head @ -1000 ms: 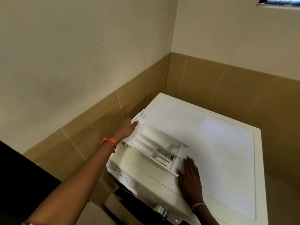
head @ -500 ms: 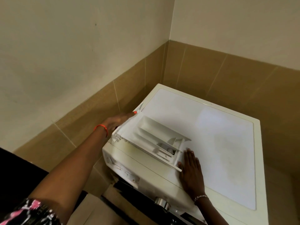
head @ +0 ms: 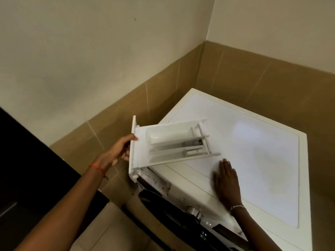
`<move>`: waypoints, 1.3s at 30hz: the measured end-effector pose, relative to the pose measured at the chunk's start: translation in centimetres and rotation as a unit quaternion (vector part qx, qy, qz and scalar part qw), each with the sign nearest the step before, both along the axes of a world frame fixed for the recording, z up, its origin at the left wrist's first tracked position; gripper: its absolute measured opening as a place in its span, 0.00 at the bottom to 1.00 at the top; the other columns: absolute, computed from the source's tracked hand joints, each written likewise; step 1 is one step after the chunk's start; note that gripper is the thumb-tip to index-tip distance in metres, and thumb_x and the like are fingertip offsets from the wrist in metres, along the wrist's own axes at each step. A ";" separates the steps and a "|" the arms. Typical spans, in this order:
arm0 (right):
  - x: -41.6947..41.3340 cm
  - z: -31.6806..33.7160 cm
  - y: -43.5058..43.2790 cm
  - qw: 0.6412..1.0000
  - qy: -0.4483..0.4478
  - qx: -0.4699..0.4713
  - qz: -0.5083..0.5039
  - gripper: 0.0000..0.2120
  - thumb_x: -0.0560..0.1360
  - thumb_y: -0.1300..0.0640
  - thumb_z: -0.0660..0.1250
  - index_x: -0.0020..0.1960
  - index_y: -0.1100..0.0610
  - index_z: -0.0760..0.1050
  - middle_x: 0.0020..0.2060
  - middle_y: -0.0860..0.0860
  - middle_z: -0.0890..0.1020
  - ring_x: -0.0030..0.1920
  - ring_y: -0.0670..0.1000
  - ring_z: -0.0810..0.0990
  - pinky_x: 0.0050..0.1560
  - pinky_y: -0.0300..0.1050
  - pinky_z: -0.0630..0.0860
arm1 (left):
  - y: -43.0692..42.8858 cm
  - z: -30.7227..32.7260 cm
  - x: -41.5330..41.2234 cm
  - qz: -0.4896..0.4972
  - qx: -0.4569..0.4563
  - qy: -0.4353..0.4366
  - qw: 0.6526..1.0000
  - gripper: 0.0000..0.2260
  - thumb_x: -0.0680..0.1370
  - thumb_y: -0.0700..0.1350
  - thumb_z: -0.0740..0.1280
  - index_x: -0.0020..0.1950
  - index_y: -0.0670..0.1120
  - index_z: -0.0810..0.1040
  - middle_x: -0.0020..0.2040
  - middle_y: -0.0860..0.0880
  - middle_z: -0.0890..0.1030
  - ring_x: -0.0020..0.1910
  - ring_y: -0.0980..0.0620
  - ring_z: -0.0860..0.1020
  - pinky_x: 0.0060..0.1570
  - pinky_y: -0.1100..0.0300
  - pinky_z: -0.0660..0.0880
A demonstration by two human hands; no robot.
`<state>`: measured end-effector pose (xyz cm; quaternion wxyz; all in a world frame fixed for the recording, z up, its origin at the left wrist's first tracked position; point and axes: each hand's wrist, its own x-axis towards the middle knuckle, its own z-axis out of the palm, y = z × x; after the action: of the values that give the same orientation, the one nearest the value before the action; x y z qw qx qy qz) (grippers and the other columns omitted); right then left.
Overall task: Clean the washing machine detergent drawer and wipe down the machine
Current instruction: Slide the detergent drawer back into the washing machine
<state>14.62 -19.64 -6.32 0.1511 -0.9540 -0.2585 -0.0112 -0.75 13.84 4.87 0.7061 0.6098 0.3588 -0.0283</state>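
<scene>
1. Now the left hand [head: 117, 153] grips the front panel of the white detergent drawer [head: 168, 142], with the thumb on the panel's inner face and the fingers curled behind it. The drawer is out of its slot [head: 154, 180] and held nearly level. Its back end is over the top of the washing machine [head: 253, 142]; I cannot tell whether it touches.
2. The right hand [head: 226, 182] lies flat on the machine top, fingers straight and close together, just beside the drawer's back end.
3. The step in hand looks like taking the drawer away to clean it. Keeping it level should hold any residue in the compartments, and a second hand under the body would steady it.
4. The tiled wall [head: 126, 124] stands close on the left, and a dark unit [head: 27, 169] sits lower left. Open room lies above the machine top and back toward the person.
</scene>
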 end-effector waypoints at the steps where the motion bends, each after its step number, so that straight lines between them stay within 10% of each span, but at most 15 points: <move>1: -0.1 0.3 0.3 1.000 0.006 -0.002 -0.001 0.33 0.76 0.45 0.45 0.70 0.67 0.64 0.71 0.62 0.64 0.72 0.60 0.62 0.71 0.54 0.57 | 0.3 0.0 -1.4 0.018 -0.016 -0.014 1.000 0.29 0.59 0.55 0.69 0.56 0.43 0.75 0.51 0.39 0.79 0.45 0.40 0.79 0.34 0.55 0.79; 5: -0.9 1.6 2.9 0.999 0.035 0.006 0.035 0.25 0.80 0.53 0.56 0.73 0.63 0.58 0.74 0.59 0.58 0.75 0.56 0.55 0.74 0.50 0.49 | 0.7 -0.1 -7.1 0.074 -0.049 -0.053 0.995 0.26 0.59 0.51 0.69 0.55 0.43 0.76 0.47 0.43 0.82 0.38 0.46 0.83 0.36 0.54 0.81; 17: -6.1 1.6 14.1 0.987 0.056 -0.034 0.147 0.27 0.81 0.46 0.49 0.76 0.53 0.48 0.76 0.49 0.49 0.76 0.47 0.46 0.75 0.48 0.42 | -0.5 -2.5 -22.9 0.189 -0.068 -0.023 0.979 0.07 0.74 0.39 0.62 0.48 0.37 0.76 0.33 0.41 0.83 0.28 0.45 0.82 0.25 0.54 0.79; 28: -6.7 0.8 14.7 0.991 0.011 -0.087 0.096 0.32 0.75 0.41 0.36 0.77 0.52 0.48 0.76 0.47 0.50 0.76 0.47 0.47 0.74 0.51 0.43 | -2.3 -8.0 -25.7 0.195 -0.090 0.029 0.976 0.22 0.65 0.47 0.69 0.56 0.40 0.72 0.55 0.32 0.75 0.51 0.31 0.76 0.51 0.37 0.73; 35: -7.0 0.7 15.0 0.992 0.008 -0.094 0.087 0.33 0.75 0.42 0.35 0.77 0.53 0.47 0.76 0.47 0.49 0.76 0.47 0.46 0.75 0.51 0.43 | -2.8 -10.0 -24.8 0.186 -0.135 0.044 0.972 0.40 0.50 0.53 0.72 0.59 0.39 0.70 0.51 0.37 0.75 0.45 0.37 0.76 0.31 0.52 0.79; 39: -6.9 0.6 14.9 0.992 0.010 -0.086 0.088 0.32 0.75 0.42 0.36 0.77 0.53 0.47 0.76 0.48 0.50 0.76 0.47 0.46 0.75 0.51 0.43 | -3.5 -10.3 -24.3 0.176 -0.174 0.032 0.968 0.31 0.56 0.46 0.73 0.57 0.39 0.72 0.46 0.40 0.77 0.44 0.39 0.77 0.28 0.54 0.79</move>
<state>7.68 -4.71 -5.76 0.0711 -0.9372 -0.3398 0.0341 -25.07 10.31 -5.42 0.7833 0.4038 0.4724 0.0152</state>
